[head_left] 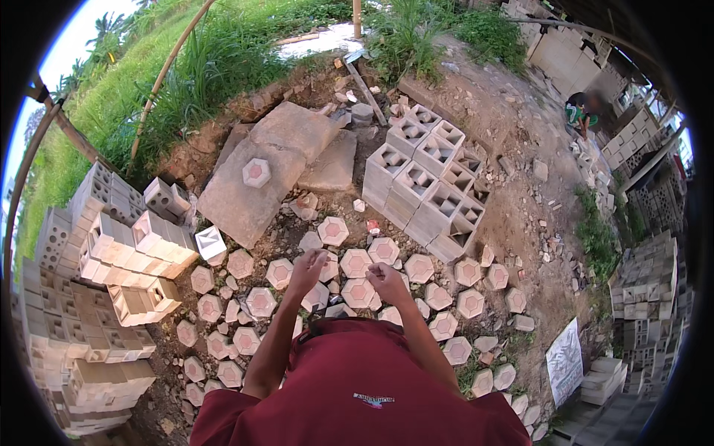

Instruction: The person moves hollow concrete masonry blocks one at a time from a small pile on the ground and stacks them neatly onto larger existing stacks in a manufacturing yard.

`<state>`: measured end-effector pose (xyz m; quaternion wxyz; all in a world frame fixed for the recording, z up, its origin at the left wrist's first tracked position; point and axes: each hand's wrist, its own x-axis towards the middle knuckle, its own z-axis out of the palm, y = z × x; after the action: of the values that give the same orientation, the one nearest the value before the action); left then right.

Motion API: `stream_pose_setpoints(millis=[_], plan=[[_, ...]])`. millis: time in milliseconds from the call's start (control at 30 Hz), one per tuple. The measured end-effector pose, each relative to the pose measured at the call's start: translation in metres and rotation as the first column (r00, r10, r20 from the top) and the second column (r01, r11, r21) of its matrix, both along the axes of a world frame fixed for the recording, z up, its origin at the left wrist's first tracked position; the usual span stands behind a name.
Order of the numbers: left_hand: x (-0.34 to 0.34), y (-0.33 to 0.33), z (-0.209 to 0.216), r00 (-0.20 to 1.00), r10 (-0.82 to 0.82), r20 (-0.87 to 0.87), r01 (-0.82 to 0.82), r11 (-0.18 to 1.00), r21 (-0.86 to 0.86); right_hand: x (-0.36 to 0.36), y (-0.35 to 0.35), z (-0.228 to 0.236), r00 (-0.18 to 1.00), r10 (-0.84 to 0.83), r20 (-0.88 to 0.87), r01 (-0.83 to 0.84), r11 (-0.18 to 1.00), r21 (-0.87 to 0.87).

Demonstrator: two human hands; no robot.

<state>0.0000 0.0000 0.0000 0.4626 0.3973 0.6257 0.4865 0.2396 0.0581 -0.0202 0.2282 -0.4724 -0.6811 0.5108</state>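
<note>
My left hand (309, 271) is held in front of my body with its fingers curled together. Level with it, a short gap away, my right hand (387, 281) has its fingers drawn in too. Whatever either hand may grip is hidden or too small to make out. Below and between them lie hexagonal paving blocks with pale rims and pinkish centres, among them a middle paver (355, 262) and a nearer paver (359, 293). Just beyond sits another paver (333, 231). A further paver (384, 250) lies past my right hand.
A single hexagonal paver (256, 172) rests on a broad concrete slab (245, 204) ahead. Stacked hollow blocks (424, 175) stand to the right of it, more hollow blocks (141, 241) at left. A white sheet (565, 363) lies at right. Another person (584, 113) bends far right.
</note>
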Motion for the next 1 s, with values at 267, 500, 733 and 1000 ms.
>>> stream_pose_setpoints(millis=[267,500,733,1000], plan=[[-0.072,0.185,0.019,0.998,-0.014,0.066,0.015,1.000,-0.016,-0.066,0.166,0.025,0.840,-0.361,-0.406,0.023,0.770,-0.638],[-0.096,0.341,-0.027,0.947,0.106,0.305,-0.074,0.991,-0.115,-0.105,0.354,0.015,0.802,-0.397,-0.446,-0.001,0.746,-0.666],[-0.149,0.498,-0.016,0.948,0.123,0.295,-0.104,0.991,-0.081,-0.159,0.544,0.025,0.814,-0.443,-0.375,0.078,0.725,-0.685],[-0.152,0.680,-0.023,0.946,-0.031,0.323,0.103,0.973,-0.208,-0.173,0.663,0.005,0.595,-0.692,-0.409,0.236,0.637,-0.734]])
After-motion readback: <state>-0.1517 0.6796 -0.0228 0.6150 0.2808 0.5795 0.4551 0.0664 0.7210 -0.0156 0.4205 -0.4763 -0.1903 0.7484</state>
